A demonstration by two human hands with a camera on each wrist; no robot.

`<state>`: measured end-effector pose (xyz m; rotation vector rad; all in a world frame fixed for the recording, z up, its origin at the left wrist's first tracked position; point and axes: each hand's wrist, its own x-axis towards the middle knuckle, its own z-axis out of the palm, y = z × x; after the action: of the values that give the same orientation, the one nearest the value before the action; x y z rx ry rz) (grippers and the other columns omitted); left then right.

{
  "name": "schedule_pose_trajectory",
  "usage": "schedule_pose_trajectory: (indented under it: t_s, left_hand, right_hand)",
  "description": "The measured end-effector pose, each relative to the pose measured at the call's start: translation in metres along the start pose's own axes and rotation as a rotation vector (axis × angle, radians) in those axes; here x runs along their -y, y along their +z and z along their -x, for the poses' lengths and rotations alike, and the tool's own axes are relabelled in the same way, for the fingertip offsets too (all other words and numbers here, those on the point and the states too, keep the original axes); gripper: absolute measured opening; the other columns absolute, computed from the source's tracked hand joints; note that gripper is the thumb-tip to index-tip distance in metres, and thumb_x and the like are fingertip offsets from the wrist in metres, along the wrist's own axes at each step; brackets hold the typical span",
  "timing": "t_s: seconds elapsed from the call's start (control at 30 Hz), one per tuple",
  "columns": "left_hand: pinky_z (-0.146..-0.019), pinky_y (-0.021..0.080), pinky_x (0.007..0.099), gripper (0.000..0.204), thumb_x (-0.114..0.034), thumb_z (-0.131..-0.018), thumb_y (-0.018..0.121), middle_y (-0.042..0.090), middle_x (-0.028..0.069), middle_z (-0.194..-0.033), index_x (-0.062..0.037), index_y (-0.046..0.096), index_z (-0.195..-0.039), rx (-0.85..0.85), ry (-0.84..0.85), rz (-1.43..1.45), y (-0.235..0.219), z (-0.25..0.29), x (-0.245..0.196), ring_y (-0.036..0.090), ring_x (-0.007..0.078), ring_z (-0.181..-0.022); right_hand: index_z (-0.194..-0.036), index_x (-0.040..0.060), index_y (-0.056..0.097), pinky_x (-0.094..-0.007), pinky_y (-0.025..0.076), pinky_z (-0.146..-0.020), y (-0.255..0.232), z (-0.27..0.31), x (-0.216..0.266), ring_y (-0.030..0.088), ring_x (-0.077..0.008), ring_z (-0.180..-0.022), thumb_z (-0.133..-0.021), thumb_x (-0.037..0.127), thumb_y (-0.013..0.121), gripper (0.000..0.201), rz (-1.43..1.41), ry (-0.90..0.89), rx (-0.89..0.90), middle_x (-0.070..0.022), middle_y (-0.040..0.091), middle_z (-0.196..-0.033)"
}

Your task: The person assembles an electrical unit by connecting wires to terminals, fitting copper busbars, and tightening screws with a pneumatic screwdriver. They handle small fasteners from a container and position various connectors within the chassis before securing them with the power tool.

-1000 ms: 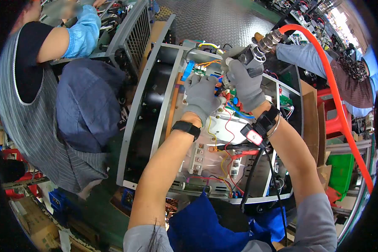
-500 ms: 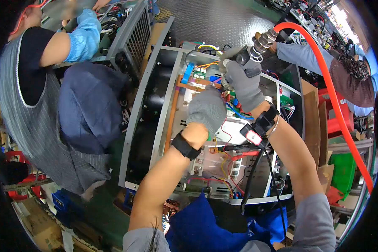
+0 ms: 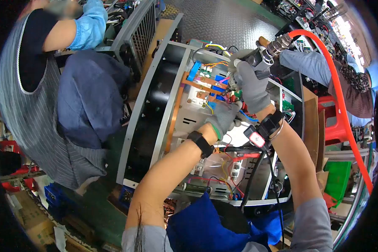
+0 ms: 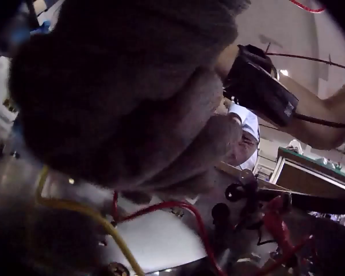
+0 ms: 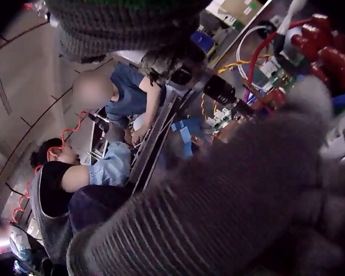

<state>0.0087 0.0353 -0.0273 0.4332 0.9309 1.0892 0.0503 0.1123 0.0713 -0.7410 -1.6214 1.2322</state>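
My gloved right hand [image 3: 254, 88] grips a metal air screwdriver [image 3: 261, 59], its fingers wrapped round the body. The tool's dark tip [image 5: 221, 89] points down at the copper strips and circuit board inside an open metal chassis [image 3: 178, 69]. In the head view my gloved left hand [image 3: 224, 117] sits just below the tool, over the wiring, with its fingers curled; I cannot tell whether it holds anything. Flat copper bars [image 3: 203, 86] and a blue piece [image 3: 194, 70] lie beyond it. A yellow wire [image 4: 83, 210] and a red wire [image 4: 187, 210] pass beneath the left hand.
A thick red air hose [image 3: 329, 63] arcs from the tool down the right side. One person [image 3: 33, 105] works at the left, and another person's legs [image 3: 306, 65] are at the right. A red stool [image 3: 338, 126] and a green bin [image 3: 338, 176] stand at the right.
My left hand first reached over the copper bars, then drew back toward me, uncovering them. The right hand keeps its grip on the screwdriver near the same spot.
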Motion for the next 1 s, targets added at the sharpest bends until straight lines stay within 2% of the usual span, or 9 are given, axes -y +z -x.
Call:
schedule_pose_trajectory:
  t_s: [0.17,0.27,0.3,0.4,0.43,0.53,0.63,0.83,1.0]
  left_hand:
    - [-0.033,0.033,0.0188,0.016,-0.019,-0.096,0.047,0.059,0.0051,-0.070,-0.0073,0.052,-0.087,0.024,0.045,0.142,0.013,-0.004,0.010,0.050,0.0081,-0.046]
    - [-0.035,0.034,0.0201,0.010,-0.013,-0.093,0.046,0.056,0.0030,-0.067,-0.0078,0.051,-0.086,0.017,0.140,0.060,0.016,0.001,0.012,0.049,0.0080,-0.047]
    - [-0.037,0.035,0.0200,0.009,-0.009,-0.092,0.044,0.056,0.0028,-0.067,-0.0082,0.050,-0.084,-0.016,0.148,0.090,0.021,0.008,0.009,0.050,0.0081,-0.048]
    - [-0.038,0.035,0.0203,0.011,-0.008,-0.091,0.044,0.055,0.0030,-0.067,-0.0086,0.048,-0.081,0.010,0.208,0.064,0.019,0.010,0.011,0.049,0.0080,-0.047]
    - [-0.032,0.032,0.0244,0.017,-0.020,-0.094,0.052,0.059,0.0076,-0.066,-0.0048,0.046,-0.089,0.024,0.205,0.107,0.017,0.002,0.015,0.051,0.0117,-0.043]
    - [-0.032,0.032,0.0249,0.021,-0.023,-0.095,0.052,0.058,0.0073,-0.064,-0.0049,0.046,-0.087,0.050,0.164,0.153,0.015,-0.002,0.017,0.050,0.0120,-0.043]
    - [-0.033,0.033,0.0253,0.024,-0.026,-0.095,0.053,0.058,0.0068,-0.063,-0.0050,0.047,-0.085,0.093,0.253,0.009,0.011,-0.002,0.018,0.051,0.0122,-0.043]
    - [-0.033,0.034,0.0260,0.027,-0.028,-0.095,0.054,0.058,0.0065,-0.062,-0.0051,0.047,-0.083,0.099,0.256,-0.013,0.011,0.003,0.015,0.050,0.0122,-0.041]
    - [-0.037,0.035,0.0235,0.029,-0.027,-0.094,0.055,0.056,0.0034,-0.059,-0.0042,0.053,-0.075,0.085,0.230,-0.063,0.012,0.010,0.007,0.050,0.0098,-0.044]
  right_hand:
    - [-0.091,0.0034,0.064,-0.0214,0.037,-0.045,0.001,-0.001,-0.001,0.050,-0.0068,-0.054,-0.081,0.010,0.061,0.012,0.030,-0.029,0.010,-0.0051,0.064,-0.074]
    - [-0.090,0.0030,0.063,-0.0218,0.038,-0.046,0.001,0.000,0.002,0.051,-0.0067,-0.054,-0.081,0.010,0.061,0.012,0.056,-0.021,-0.013,-0.0046,0.063,-0.074]
    - [-0.090,0.0029,0.063,-0.0220,0.038,-0.046,0.003,-0.004,-0.003,0.050,-0.0065,-0.054,-0.081,0.011,0.061,0.013,0.024,-0.068,-0.012,-0.0042,0.063,-0.073]
    - [-0.090,0.0029,0.063,-0.0224,0.038,-0.046,-0.002,0.001,-0.002,0.050,-0.0068,-0.054,-0.081,0.012,0.061,0.013,0.006,0.006,0.004,-0.0047,0.063,-0.074]
    - [-0.090,0.0028,0.063,-0.0225,0.038,-0.046,-0.003,0.000,0.000,0.051,-0.0070,-0.054,-0.081,0.011,0.061,0.013,0.013,0.004,0.011,-0.0050,0.063,-0.073]
    - [-0.091,0.0026,0.062,-0.0229,0.039,-0.046,0.000,-0.001,0.001,0.052,-0.0078,-0.054,-0.081,0.011,0.060,0.014,0.023,-0.005,0.039,-0.0060,0.063,-0.073]
    - [-0.092,0.0019,0.062,-0.0232,0.042,-0.046,-0.003,-0.004,-0.007,0.054,-0.0089,-0.055,-0.081,0.009,0.059,0.013,-0.002,-0.079,0.046,-0.0074,0.063,-0.073]
    - [-0.092,0.0008,0.062,-0.0237,0.044,-0.047,-0.001,-0.004,-0.004,0.056,-0.0107,-0.056,-0.081,0.008,0.058,0.013,0.037,-0.043,0.078,-0.0089,0.063,-0.074]
    - [-0.097,-0.0001,0.063,-0.0251,0.044,-0.048,-0.002,-0.001,0.011,0.055,-0.0104,-0.056,-0.081,0.008,0.058,0.018,0.028,-0.132,0.059,-0.0073,0.063,-0.075]
